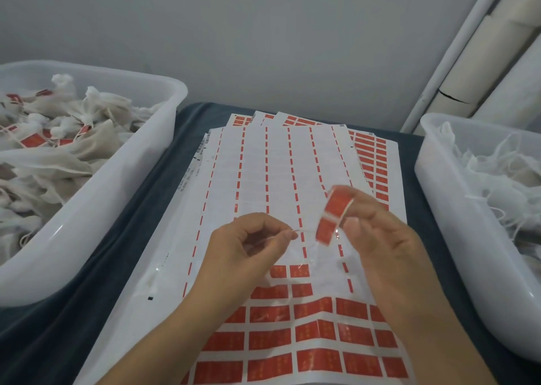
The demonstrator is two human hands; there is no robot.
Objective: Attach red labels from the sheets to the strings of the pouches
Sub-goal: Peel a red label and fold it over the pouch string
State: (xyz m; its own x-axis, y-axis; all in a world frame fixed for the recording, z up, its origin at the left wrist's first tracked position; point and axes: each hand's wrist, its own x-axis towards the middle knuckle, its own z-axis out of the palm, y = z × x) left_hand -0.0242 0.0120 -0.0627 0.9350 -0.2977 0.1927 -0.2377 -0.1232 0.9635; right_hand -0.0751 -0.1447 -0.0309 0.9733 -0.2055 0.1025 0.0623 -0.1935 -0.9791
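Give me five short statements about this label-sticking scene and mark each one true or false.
1. The right hand holds a red label. True.
2. The left hand lies flat on the label sheet. False: it is raised, pinching a thin white string.
3. The left bin holds pouches that already carry red labels. True.
4. The top sheet is still full of labels. False: its far rows are peeled; red labels remain only at the near end.
5. The right bin shows many red labels. False: only white pouches and strings show.
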